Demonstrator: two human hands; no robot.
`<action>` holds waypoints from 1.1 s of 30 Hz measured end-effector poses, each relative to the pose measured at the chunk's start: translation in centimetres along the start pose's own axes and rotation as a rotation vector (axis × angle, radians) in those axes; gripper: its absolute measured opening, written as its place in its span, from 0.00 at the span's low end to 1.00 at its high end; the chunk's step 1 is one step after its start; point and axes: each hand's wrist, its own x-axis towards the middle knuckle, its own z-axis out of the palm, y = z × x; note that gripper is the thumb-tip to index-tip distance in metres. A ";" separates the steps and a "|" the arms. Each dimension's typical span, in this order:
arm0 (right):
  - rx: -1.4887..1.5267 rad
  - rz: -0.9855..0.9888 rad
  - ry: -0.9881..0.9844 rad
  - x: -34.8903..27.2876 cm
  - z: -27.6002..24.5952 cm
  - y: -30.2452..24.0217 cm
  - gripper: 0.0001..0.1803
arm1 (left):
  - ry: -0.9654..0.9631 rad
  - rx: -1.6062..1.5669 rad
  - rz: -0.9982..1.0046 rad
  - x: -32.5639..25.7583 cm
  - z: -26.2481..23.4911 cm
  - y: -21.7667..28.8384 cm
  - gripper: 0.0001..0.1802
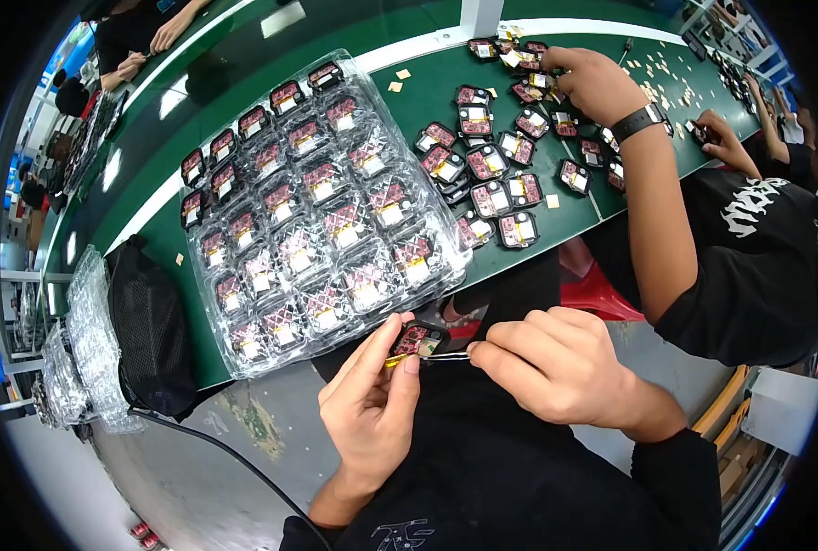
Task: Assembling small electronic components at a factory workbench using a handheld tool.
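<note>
Between the fingers and thumb of my left hand [367,413] is a small black device housing [420,336] with a red circuit board and a yellow strip at its lower left edge. Pinched in my right hand [565,372] is a thin metal tool, seemingly tweezers [451,355], whose tip reaches the housing's lower edge. My fingers hide part of both. Just beyond my hands lies a clear plastic tray [447,234], its pockets filled with rows of similar housings [326,179].
Loose housings [488,162] lie on the green table [537,253] right of the tray. A co-worker's hand [592,83] reaches among them. Small pale pieces [652,92] are scattered farther right. A black mesh bag [156,335] and clear plastic trays [92,335] stand at left.
</note>
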 end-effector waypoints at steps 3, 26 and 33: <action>-0.006 0.001 0.024 -0.1 0.1 0.1 0.12 | 0.006 0.002 -0.005 0.0 0.1 0.0 0.24; -0.262 0.128 -0.137 1.4 -1.6 -2.5 0.12 | 0.013 0.406 0.301 -0.1 1.3 -0.3 0.24; -0.355 0.158 -0.124 1.9 -1.5 -3.5 0.08 | 0.038 0.424 0.288 0.0 1.8 0.2 0.23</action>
